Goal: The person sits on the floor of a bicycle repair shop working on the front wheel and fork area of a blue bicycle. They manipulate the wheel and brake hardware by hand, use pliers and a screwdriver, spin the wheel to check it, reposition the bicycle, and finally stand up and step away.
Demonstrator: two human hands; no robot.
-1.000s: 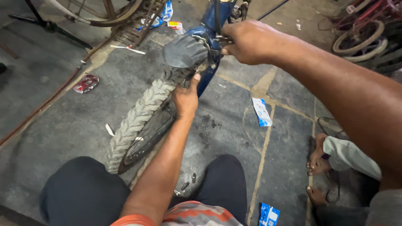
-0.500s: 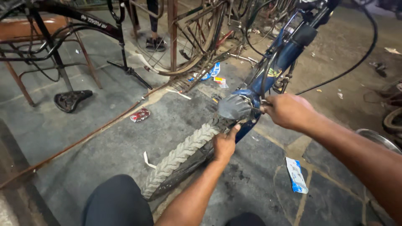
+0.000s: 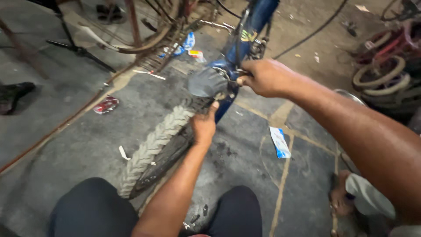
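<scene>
Wheel: we look down on a dusty, knobby bicycle tyre (image 3: 153, 147) lying low over the stone floor (image 3: 66, 145), running from between our knees up toward the blue bicycle frame (image 3: 256, 19).
Mudguard: a grey mudguard (image 3: 206, 82) caps the top of the tyre, right where the frame comes down to the wheel.
Left hand: our left hand (image 3: 204, 125) is closed on the upper end of the tyre, just under the mudguard, thumb pointing up against it.
Right hand: our right hand (image 3: 265, 78) is curled into a fist beside the mudguard, gripping a small part at the frame; we cannot tell what that part is.
Knees: our dark trousers (image 3: 94, 210) sit on either side of the tyre's lower end.
Litter: a blue and white wrapper (image 3: 280, 142) lies on the floor right of the wheel, a red wrapper (image 3: 106, 105) lies well to the left, and a white scrap (image 3: 124, 153) rests just beside the tyre.
Surroundings: another bicycle wheel with a rusty rack (image 3: 153, 48) stands beyond the mudguard, and a stack of old tyres (image 3: 386, 77) sits at the far right.
Another person: a foot (image 3: 340, 199) and pale cloth show at the lower right, apart from our hands.
</scene>
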